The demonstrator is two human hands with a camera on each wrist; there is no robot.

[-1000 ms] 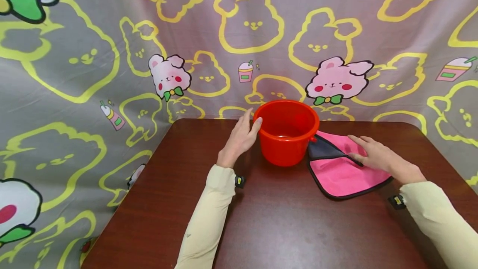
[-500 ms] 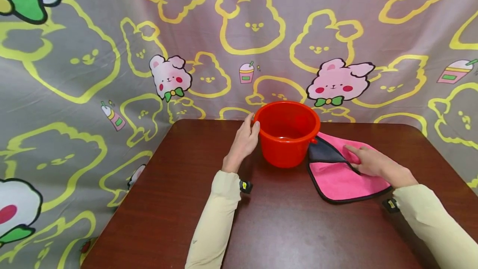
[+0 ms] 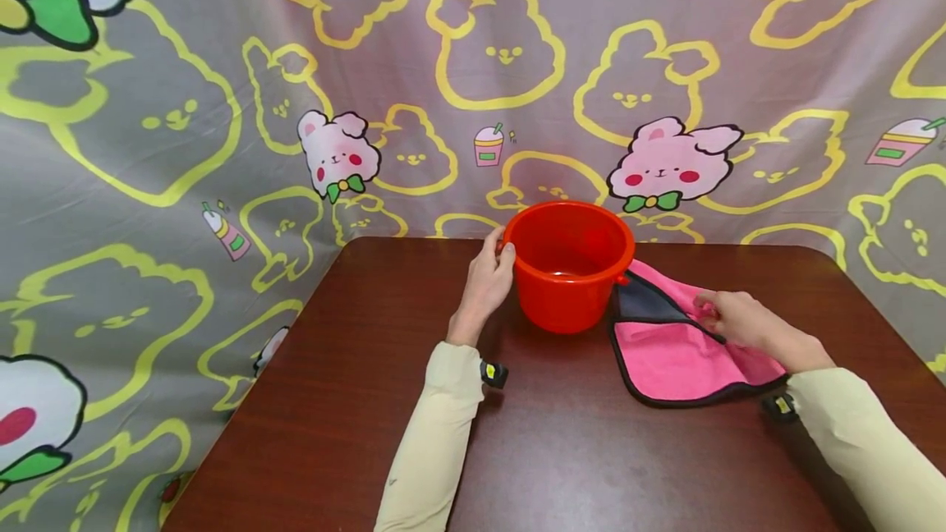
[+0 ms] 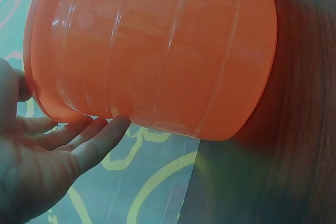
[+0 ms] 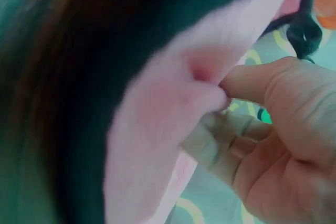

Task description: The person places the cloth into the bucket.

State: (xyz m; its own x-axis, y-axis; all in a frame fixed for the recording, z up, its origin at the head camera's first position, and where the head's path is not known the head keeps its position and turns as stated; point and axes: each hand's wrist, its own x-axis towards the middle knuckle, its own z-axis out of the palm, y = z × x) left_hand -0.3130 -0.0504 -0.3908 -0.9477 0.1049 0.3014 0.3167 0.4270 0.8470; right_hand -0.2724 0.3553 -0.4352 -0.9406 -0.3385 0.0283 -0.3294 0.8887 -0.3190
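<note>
A red bucket (image 3: 565,302) stands upright on the table. My left hand (image 3: 482,290) is at its left rim, thumb in front and fingers behind. In the left wrist view the hand (image 4: 47,156) holds the rim edge of the bucket (image 4: 157,51), its other fingers extended along the outer wall. To the bucket's right lies a pink cloth (image 3: 668,360) with black edging and a dark folded-over part (image 3: 645,302). My right hand (image 3: 750,327) pinches the cloth near its right side; the right wrist view shows thumb and fingers of this hand (image 5: 283,140) gathering the pink fabric (image 5: 152,114).
The dark brown table (image 3: 355,368) reaches back to a grey patterned curtain (image 3: 414,64), which also hangs along the left side. The bucket stands near the back edge, and the cloth's left end touches or lies close beside it.
My left hand has closed in on the bucket's rim. My right fingers have curled from lying spread on the cloth to pinching it, and the cloth has bunched and shifted slightly.
</note>
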